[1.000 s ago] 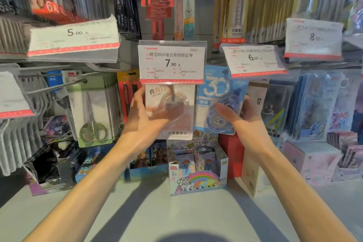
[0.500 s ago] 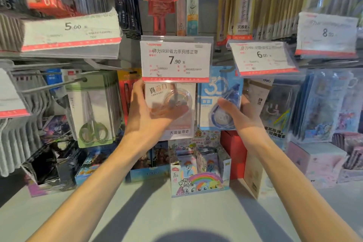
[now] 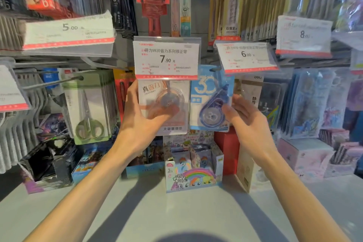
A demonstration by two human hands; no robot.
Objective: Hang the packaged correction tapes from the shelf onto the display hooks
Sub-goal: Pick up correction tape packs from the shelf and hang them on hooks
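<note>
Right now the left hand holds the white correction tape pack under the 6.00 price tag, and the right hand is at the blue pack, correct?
Not quite. In the head view the left hand holds the white pack under the 7.90 price tag, not 6.00. The right hand is at the blue pack.

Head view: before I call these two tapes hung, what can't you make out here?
- White pack: its hang hole and hook sit behind the 7.90 tag; on the hook or not, cannot tell.
- Blue pack: its top right corner is hidden by the 6.00 tag; hook not seen.
- Left hand: fingers show only blurred through the white pack.
- Right hand: fingertips at the blue pack's edge; grip unclear.
- Small print on tags: blurred.
</note>
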